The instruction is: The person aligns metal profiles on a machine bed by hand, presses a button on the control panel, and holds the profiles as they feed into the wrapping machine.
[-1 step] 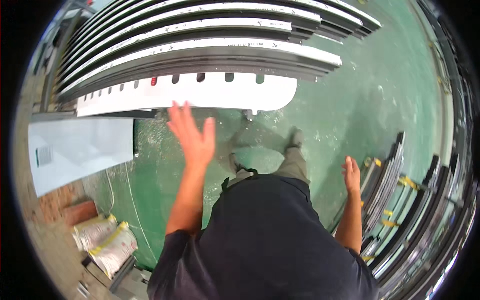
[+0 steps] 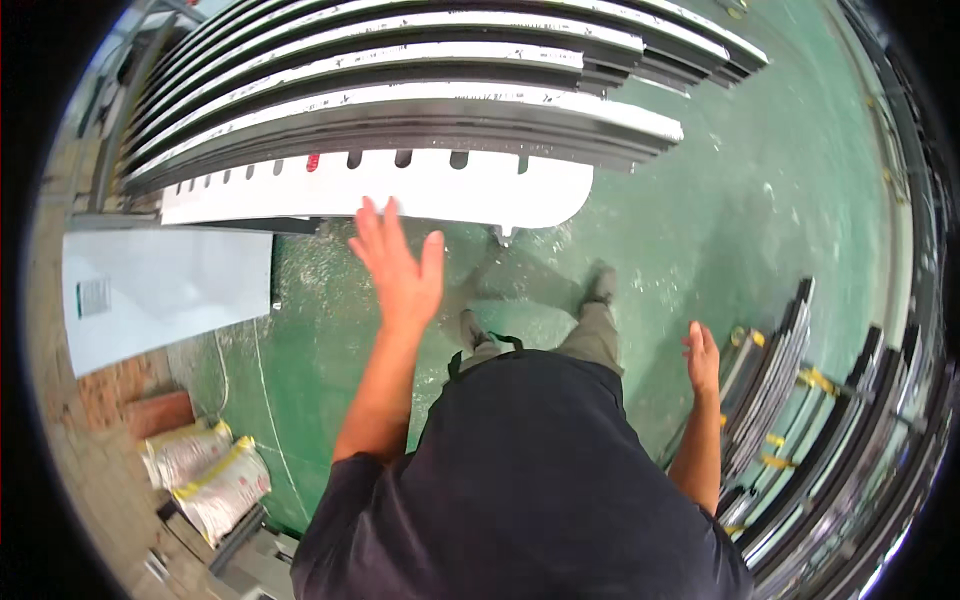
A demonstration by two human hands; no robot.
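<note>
My left hand (image 2: 402, 275) is raised with its fingers spread and nothing in it. Its fingertips reach up to the near edge of a long white panel (image 2: 470, 190) with a row of slots and a rounded right end; whether they touch it I cannot tell. Over the panel, long dark profiles with white top faces (image 2: 430, 97) lie in stepped rows. To the right of my body, my right hand (image 2: 703, 355) hangs in the air, empty, with the fingers stretched out. Closest to it is a bundle of long grey profiles (image 2: 775, 375).
A pale blue-white sheet (image 2: 170, 290) lies at the left. Below it are a reddish brick-like block (image 2: 160, 414) and white sacks with yellow edges (image 2: 225, 490). More long dark profiles (image 2: 840, 430) fill the right side. The floor (image 2: 740, 200) is green.
My left hand has shifted slightly to the right along the white panel's edge, fingers still spread. My right hand sits marginally lower in the picture. The whole view has moved a little.
</note>
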